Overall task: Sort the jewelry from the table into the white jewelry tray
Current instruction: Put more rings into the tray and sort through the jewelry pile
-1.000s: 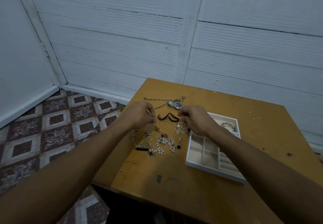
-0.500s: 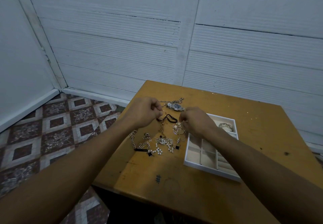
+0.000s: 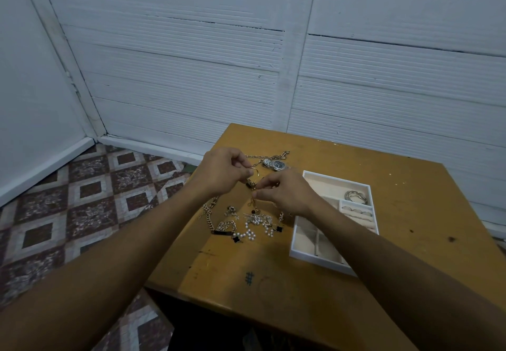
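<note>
On the wooden table lies a tangle of jewelry: gold chains, a pearl strand and black clover charms. My left hand and my right hand both pinch a thin gold chain lifted above the pile, the fingertips close together. A silver wristwatch lies just beyond my hands. The white jewelry tray sits to the right, holding silver bangles in a back compartment and rings in the slotted rows.
White panelled walls stand close behind the table. Patterned floor tiles lie to the left, below the table's left edge. A small dark mark sits on the tabletop near the front edge.
My hands have drawn closer together and risen slightly with the thin chain between them. The black cord that showed between them is now hidden.
</note>
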Demonstrator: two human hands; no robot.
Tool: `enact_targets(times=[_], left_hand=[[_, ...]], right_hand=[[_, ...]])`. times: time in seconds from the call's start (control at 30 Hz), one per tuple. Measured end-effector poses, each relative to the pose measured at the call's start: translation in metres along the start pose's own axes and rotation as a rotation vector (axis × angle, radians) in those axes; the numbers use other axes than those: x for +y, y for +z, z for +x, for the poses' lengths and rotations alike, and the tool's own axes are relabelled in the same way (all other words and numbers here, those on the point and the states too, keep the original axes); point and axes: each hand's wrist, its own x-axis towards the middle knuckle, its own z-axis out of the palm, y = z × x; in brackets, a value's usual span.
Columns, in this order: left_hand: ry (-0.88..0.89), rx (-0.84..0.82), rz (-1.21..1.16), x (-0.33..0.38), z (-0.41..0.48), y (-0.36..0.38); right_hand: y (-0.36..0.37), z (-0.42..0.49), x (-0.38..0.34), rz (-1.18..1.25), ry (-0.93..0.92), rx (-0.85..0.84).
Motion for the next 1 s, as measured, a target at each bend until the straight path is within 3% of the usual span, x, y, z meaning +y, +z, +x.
enact_targets(times=[0.27,0.5,0.7,0.83,1.0], left_hand=[[-0.027,0.008,0.035,-0.006,-0.001,-0.002],[-0.049,-0.049,0.132,-0.015,-0.006,-0.002],[-0.050,-0.035,0.139,-0.015,-0.005,-0.004],[-0.058,-0.040,0.139,-0.018,-0.007,-0.004],[-0.061,-0.045,0.134,-0.018,-0.005,-0.001]], right_hand=[[0.008,-0.002,-0.001,0.011,0.014,0.027],[0.003,-0.003,0.003,-0.131,0.044,0.046],[0.008,-0.001,0.008,-0.362,0.034,-0.056],[-0.012,0.007,0.015,-0.297,0.108,0.035],[-0.024,0.009,0.023,-0.610,0.149,-0.018]])
